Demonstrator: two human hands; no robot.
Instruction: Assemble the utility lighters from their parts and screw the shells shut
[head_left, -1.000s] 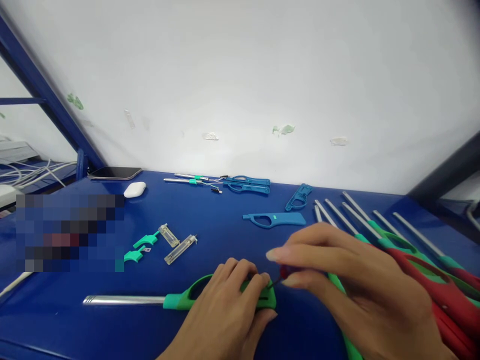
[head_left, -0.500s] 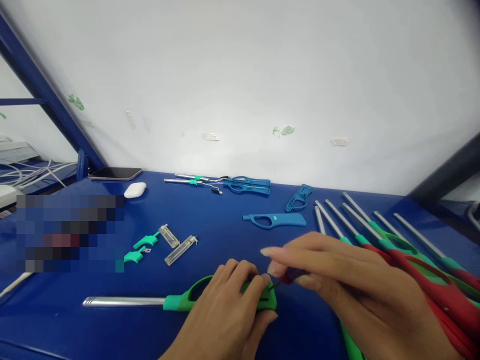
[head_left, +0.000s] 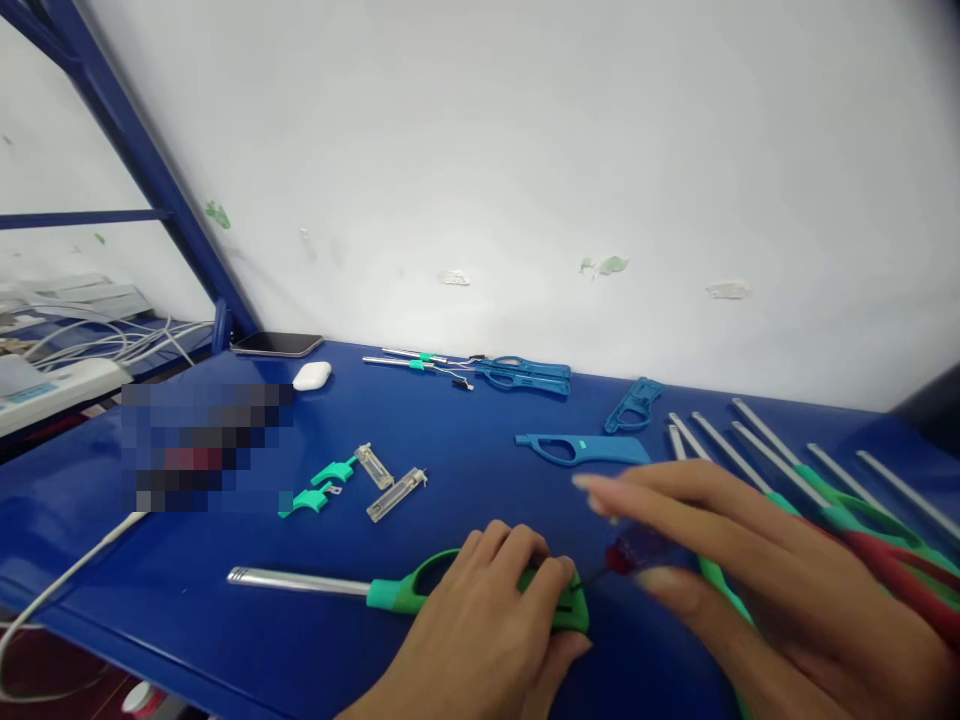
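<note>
In the head view, the left hand (head_left: pixel 487 625) lay over the handle of a green lighter (head_left: pixel 396 596), fingers curled down across it and gripping it against the blue table (head_left: pixel 465 500). The lighter rested flat near the table's front edge, its metal tube (head_left: pixel 300 582) pointing left. The right hand (head_left: pixel 757 590), blurred, pinched a small red screwdriver (head_left: pixel 636 548) between thumb and fingers, with the dark tip at the rear end of the green handle, just beside the left fingertips.

Behind the lighter lay two green trigger parts (head_left: pixel 322 485) and two clear tanks (head_left: pixel 397 493). Farther back were blue shell halves (head_left: pixel 581 450), a white earbud case (head_left: pixel 312 376) and a phone (head_left: pixel 276 344) by the white wall (head_left: pixel 525 150). A row of finished lighters (head_left: pixel 832 500) lay partly under the right hand, tubes pointing away.
</note>
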